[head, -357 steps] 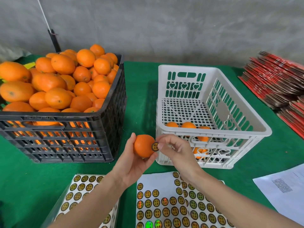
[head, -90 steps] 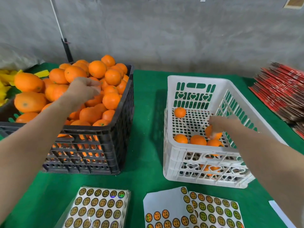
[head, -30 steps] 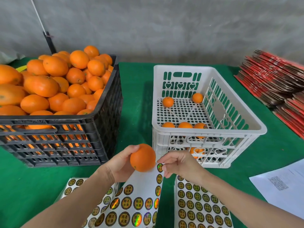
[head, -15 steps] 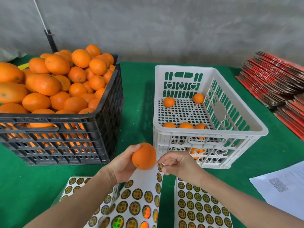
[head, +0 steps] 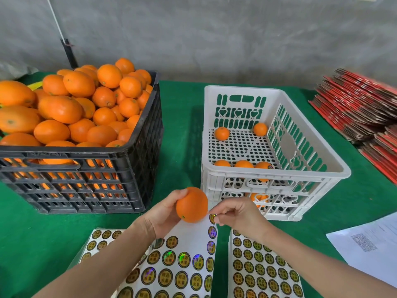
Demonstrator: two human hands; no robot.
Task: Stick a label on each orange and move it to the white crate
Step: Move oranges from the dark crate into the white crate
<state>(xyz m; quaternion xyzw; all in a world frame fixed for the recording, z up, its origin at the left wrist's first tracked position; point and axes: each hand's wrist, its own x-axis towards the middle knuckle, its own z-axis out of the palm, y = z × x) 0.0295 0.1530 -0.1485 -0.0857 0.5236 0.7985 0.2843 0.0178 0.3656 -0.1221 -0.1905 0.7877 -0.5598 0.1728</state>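
Left hand (head: 163,214) cups the orange (head: 191,204) over the label sheet (head: 187,235), fingers curled round its left side; right hand (head: 238,214) pinches one label (head: 212,218) just below-right of the fruit, whose bare right flank faces it; white crate (head: 277,172) lies just beyond, nearer the right hand

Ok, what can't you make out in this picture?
Head view: the round gold label pinched by the right hand is part-covered by fingers; peeled or not, unclear.
Head view: near wall of the white plastic crate hides its lower oranges; count unknown.
Head view: text on the white printed paper is too small.
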